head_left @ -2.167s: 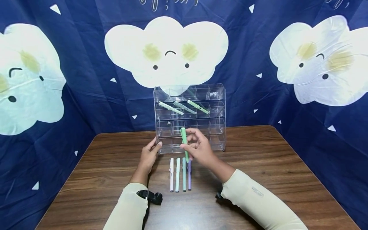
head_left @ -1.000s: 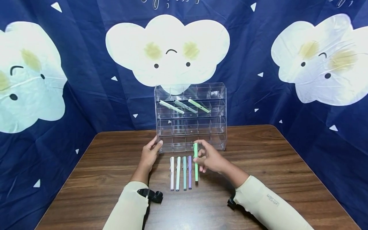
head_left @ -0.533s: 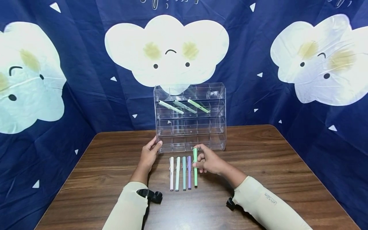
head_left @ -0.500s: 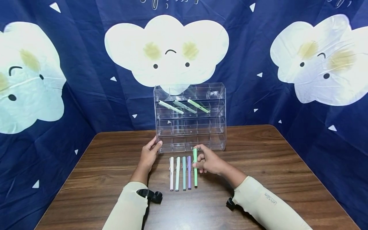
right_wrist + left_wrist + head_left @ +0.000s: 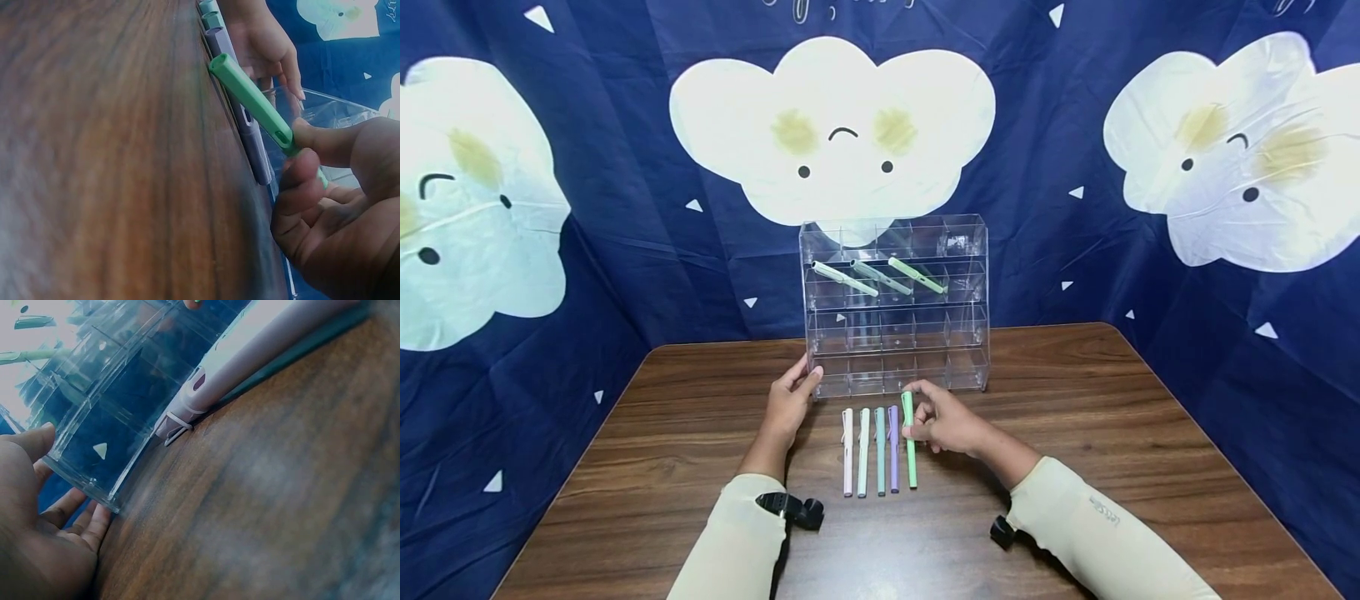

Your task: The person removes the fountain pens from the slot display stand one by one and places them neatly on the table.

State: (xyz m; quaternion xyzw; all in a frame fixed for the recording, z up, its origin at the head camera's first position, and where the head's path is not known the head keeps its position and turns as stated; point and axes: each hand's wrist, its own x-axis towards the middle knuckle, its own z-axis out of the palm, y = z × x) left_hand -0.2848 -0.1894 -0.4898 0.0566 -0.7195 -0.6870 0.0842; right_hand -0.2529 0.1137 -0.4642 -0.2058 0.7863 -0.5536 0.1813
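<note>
My right hand (image 5: 951, 423) pinches a bright green pen (image 5: 910, 454) between thumb and fingers, just right of a purple pen (image 5: 894, 450). In the right wrist view the green pen (image 5: 253, 100) is tilted, its near end raised off the table. Left of the purple pen, a teal pen (image 5: 881, 454), a pale mint pen (image 5: 862, 454) and a pale pink pen (image 5: 847, 454) lie side by side. My left hand (image 5: 788, 408) holds the lower left corner of a clear compartment rack (image 5: 898, 342), thumb in front. The left wrist view shows its other fingers (image 5: 94, 528) around the rack's edge.
Three pens rest slanted in the rack's second row: a whitish pen (image 5: 845, 278), a grey-green pen (image 5: 882, 277) and a light green pen (image 5: 917, 276). The rack stands toward the back of the wooden table (image 5: 700, 433). A blue cloud-print cloth (image 5: 1037, 250) hangs behind.
My right hand has brought the green pen from in front of the rack down to the right of the purple pen, then slightly lower and left. The left hand stays at the rack.
</note>
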